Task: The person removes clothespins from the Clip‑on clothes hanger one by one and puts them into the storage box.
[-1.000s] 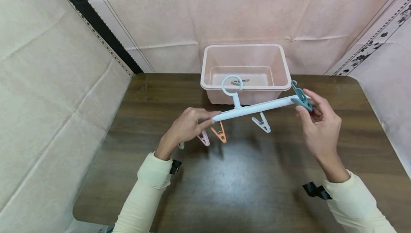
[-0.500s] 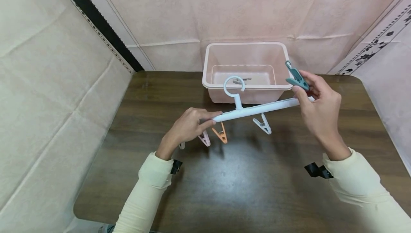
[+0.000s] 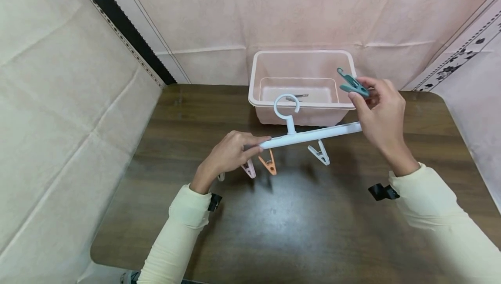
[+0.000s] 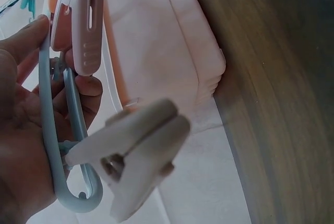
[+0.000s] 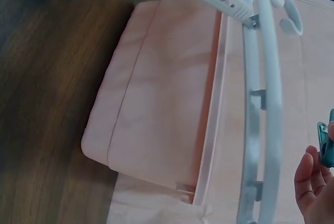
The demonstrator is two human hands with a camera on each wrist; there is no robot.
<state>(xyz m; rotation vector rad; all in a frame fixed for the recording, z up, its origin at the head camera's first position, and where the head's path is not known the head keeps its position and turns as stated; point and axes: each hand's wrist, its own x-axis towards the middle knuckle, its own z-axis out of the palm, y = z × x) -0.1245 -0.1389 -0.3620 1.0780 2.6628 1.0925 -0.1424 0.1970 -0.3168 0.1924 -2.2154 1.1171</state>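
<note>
A pale blue hanger (image 3: 313,135) with a round hook hangs over the table, its left end gripped by my left hand (image 3: 232,151). Clipped along its bar are a white clip (image 3: 320,153), an orange clip (image 3: 268,163) and a pink clip (image 3: 249,169). Nearest the left wrist camera, a greyish clip (image 4: 138,156) hangs at the hanger's end. My right hand (image 3: 381,112) pinches a teal clip (image 3: 354,86) over the bin's right rim, apart from the hanger bar. In the right wrist view the teal clip (image 5: 326,148) shows at the right edge.
A pink plastic bin (image 3: 266,114) stands at the back of the wooden table (image 3: 282,232), behind the hanger. Small grey metal-looking pieces (image 3: 296,97) lie inside it. Pale cloth (image 3: 297,10) hangs behind and along both sides.
My right hand has pulled the teal clip off the hanger's right end and carried it up and left to the bin's rim. My left hand has stayed on the hanger.
</note>
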